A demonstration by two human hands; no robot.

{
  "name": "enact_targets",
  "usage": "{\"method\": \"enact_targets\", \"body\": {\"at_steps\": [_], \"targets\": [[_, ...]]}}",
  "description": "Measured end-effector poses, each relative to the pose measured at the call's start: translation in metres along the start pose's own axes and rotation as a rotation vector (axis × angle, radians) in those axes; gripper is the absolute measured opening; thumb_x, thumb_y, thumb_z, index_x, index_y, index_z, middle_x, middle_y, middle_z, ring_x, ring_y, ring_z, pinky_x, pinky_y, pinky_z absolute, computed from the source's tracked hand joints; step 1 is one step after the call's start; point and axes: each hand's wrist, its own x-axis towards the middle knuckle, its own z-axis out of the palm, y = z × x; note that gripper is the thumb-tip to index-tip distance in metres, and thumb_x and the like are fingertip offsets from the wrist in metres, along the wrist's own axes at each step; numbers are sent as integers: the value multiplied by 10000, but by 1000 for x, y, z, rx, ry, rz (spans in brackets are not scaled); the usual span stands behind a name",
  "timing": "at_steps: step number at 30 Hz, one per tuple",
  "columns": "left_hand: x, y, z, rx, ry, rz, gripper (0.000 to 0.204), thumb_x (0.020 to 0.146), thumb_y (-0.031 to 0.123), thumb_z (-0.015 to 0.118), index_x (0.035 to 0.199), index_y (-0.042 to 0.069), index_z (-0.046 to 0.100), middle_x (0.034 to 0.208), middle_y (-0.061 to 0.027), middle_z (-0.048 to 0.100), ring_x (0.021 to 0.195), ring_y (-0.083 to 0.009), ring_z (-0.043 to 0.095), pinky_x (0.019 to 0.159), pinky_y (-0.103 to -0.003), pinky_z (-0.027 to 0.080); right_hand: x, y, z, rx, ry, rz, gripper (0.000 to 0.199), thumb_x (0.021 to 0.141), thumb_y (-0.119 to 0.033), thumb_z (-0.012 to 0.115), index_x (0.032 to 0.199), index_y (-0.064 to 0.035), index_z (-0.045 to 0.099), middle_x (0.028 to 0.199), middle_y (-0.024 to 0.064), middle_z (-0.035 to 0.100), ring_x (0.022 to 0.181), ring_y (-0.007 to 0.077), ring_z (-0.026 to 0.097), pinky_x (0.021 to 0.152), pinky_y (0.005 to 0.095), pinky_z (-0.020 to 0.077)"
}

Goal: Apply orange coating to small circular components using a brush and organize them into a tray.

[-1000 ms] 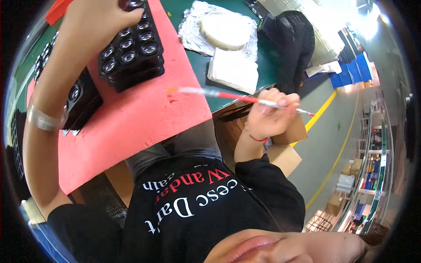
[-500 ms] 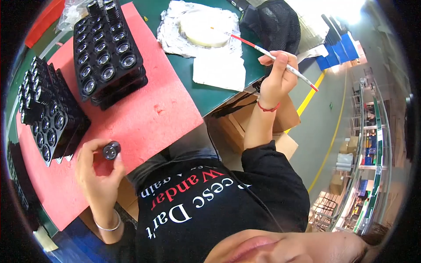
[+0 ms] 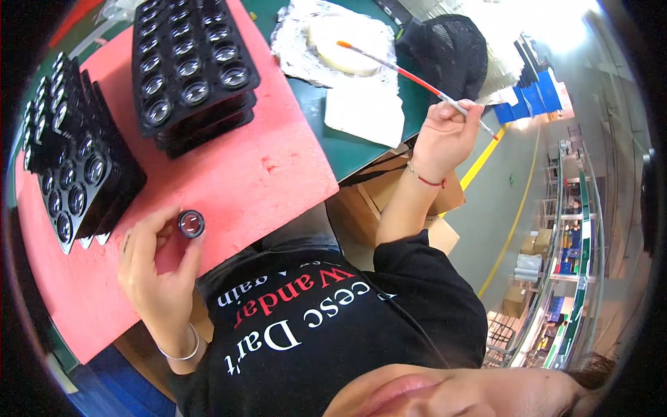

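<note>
Between the thumb and fingers of my left hand (image 3: 156, 267) is a small black lens barrel (image 3: 192, 224), its round glass end turned upward, just above the pink foam sheet (image 3: 278, 198). My right hand (image 3: 448, 139) pinches a thin brush (image 3: 424, 85) with a red and white handle. Its orange tip reaches over a pale round disc (image 3: 333, 59) that lies on crumpled white wrapping (image 3: 295, 48). I cannot tell whether the tip touches the disc. Two stacks of black trays hold several similar lens pieces: an upright stack (image 3: 191, 111) and a tilted stack (image 3: 87, 163) to its left.
A folded white cloth or paper (image 3: 365, 115) lies on the green table (image 3: 309, 142) beside the wrapping. A black mesh item (image 3: 455, 55) sits at the far right of the table. Cardboard boxes (image 3: 385, 198) stand below its edge. Shelving (image 3: 566, 257) lines the right side.
The brush tip has moved from the disc's right edge to over its middle. The lens barrel has turned so its glass end faces up more. The view has shifted slightly.
</note>
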Motion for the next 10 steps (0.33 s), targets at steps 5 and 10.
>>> {"method": "enact_targets", "body": {"at_steps": [5,10], "targets": [[-4,-3,-2,-372,17,-294,245,647,22,681,868,-20,583,725,-45,598,619,-91,543,557,-198,427,-48,-1,34,463,-109,297,266,912,-302,375,809,-78,477,600,36,506,557,114,421,525,229,334],[-4,-7,-18,-542,-18,-412,218,682,49,674,874,-25,599,722,-41,614,638,-77,567,548,-168,438,-86,6,58,352,-572,318,267,918,-332,342,831,-94,427,574,47,486,537,132,417,516,256,346]]}}
